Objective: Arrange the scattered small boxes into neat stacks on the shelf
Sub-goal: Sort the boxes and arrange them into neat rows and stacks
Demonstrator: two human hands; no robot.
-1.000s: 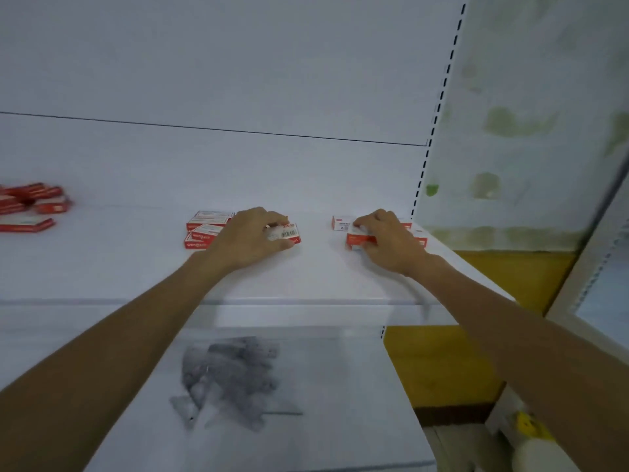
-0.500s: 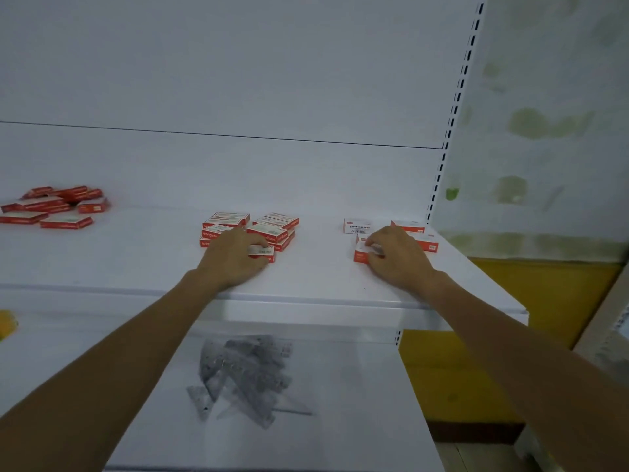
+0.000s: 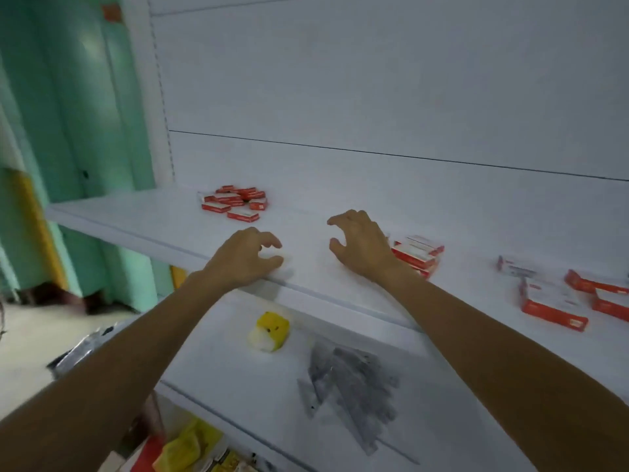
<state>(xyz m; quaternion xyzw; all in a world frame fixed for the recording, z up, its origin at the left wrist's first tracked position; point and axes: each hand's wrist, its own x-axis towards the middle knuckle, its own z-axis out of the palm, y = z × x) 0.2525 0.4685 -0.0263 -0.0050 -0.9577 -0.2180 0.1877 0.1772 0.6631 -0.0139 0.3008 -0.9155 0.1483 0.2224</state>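
**A:** What were the hands doing at that moment?

**B:** Both were empty. Your left hand (image 3: pixel 245 258) sat on the front lip of the shelf (image 3: pixel 153 216) with the fingers half curled and the thumb apart from them. Your right hand (image 3: pixel 362 245) was a little farther in, in the same loose claw, holding nothing.

**A:** And the boxes?

**B:** Three groups, all on that shelf.
- The left cluster (image 3: pixel 235 202) lay near the back in a loose heap, well apart from both hands.
- The middle stack (image 3: pixel 417 253) was just beside your right wrist, on its outer side. It was layered and looked roughly squared.
- The right group (image 3: pixel 558 294) lay flat and skewed, not stacked.

**A:** Why were both hands over bare shelf?

**B:** My read is that you were between groups. That claw shape suits pinching flat boxes by their edges, so it looked pre-shaped for a pick. Both hands pointed toward the left cluster, so I'd judge that was the next target.

**A:** Any risks?

**B:** The boxes looked light and the shelf smooth, so they'd slide if nudged. Your right forearm was close to the middle stack. I couldn't tell whether it touched, because of the blur.

**A:** What about the lower shelf?

**B:** It held a yellow toy (image 3: pixel 270 332) and some grey plastic pieces (image 3: pixel 350 386). Neither was part of the job.
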